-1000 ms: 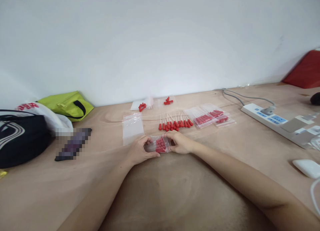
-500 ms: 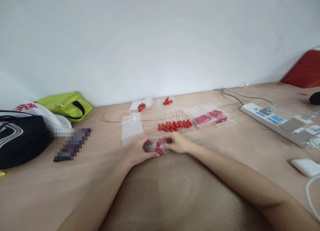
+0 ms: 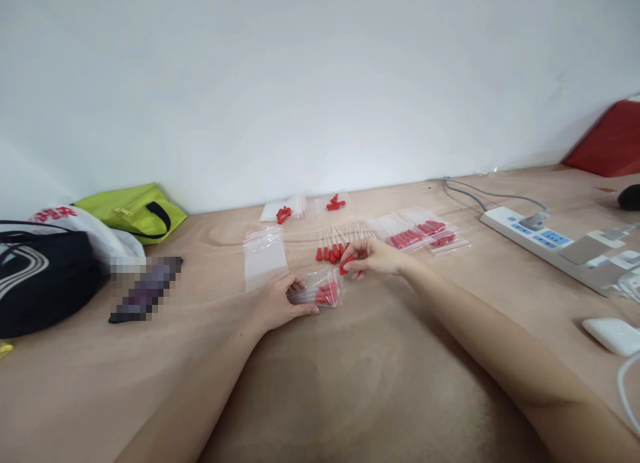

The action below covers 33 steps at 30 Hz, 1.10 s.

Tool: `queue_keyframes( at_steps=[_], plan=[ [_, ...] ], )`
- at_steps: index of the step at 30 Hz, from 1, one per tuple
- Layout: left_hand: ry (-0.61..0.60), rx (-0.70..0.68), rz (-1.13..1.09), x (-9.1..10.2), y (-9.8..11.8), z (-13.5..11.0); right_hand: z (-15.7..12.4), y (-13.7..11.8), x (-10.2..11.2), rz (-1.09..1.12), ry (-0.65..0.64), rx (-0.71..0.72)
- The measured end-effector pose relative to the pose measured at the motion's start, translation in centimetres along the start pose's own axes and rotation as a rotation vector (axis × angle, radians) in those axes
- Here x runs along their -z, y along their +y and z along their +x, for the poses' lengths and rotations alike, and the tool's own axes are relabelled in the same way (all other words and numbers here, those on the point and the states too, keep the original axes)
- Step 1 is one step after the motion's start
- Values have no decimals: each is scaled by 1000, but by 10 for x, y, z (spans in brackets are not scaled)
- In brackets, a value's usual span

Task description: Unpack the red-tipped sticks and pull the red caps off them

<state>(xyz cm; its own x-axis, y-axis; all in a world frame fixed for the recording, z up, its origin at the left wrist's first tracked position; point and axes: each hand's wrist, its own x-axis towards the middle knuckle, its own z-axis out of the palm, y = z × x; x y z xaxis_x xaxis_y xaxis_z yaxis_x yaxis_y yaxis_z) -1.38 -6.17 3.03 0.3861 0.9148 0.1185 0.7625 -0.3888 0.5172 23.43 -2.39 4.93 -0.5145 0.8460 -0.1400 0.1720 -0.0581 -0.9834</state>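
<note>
A small clear zip bag [image 3: 338, 291] lies in front of me with several red-bulbed droppers [image 3: 326, 293] inside. My left hand [image 3: 283, 299] is closed around the left end of this bag, thumb along the near side. Just above the bag's open-looking right end, my right hand [image 3: 370, 257] pinches a red dropper bulb [image 3: 346, 265]; its tube cannot be made out. Behind the fingers, a row of loose droppers [image 3: 327, 253] lies with red bulbs toward me, partly hidden by my right hand.
Flat zip bags [image 3: 265, 259] lie left of the row. Filled bags [image 3: 415, 235] overlap at its right. Loose red bulbs [image 3: 283, 214] rest on bags by the wall. A power strip [image 3: 530, 239] and white case [image 3: 611, 336] are right; a black bag [image 3: 50, 283] is left.
My right hand has moved from the bag's mouth up and to the right, to the loose row, and now pinches a red bulb. My left hand stays on the bag.
</note>
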Motion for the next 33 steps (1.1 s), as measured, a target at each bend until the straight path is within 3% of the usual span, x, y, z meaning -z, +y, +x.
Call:
queue_keyframes(
  at_steps=[4,7,12,16,19,22,27,33],
  plan=[
    [-5,-24,-14,0,-3,0,-12,-15,38,8,126,49],
    [42,-13,-40,1,-6,2,-18,-23,46,4,255,136],
    [236,81,-206,4,2,11,-19,-35,24,-168,378,374],
    [75,321,-667,6,25,20,-15,-30,-3,-456,534,748],
    [-36,502,-1089,8,42,30,-9,-15,-25,-735,492,940],
    [-33,585,-1258,8,48,39,-5,1,-43,-988,400,1011],
    [-63,691,-1171,10,39,47,-1,12,-50,-1154,277,1021],
    [-141,637,-1088,12,38,46,2,19,-51,-1106,229,1016]
  ],
)
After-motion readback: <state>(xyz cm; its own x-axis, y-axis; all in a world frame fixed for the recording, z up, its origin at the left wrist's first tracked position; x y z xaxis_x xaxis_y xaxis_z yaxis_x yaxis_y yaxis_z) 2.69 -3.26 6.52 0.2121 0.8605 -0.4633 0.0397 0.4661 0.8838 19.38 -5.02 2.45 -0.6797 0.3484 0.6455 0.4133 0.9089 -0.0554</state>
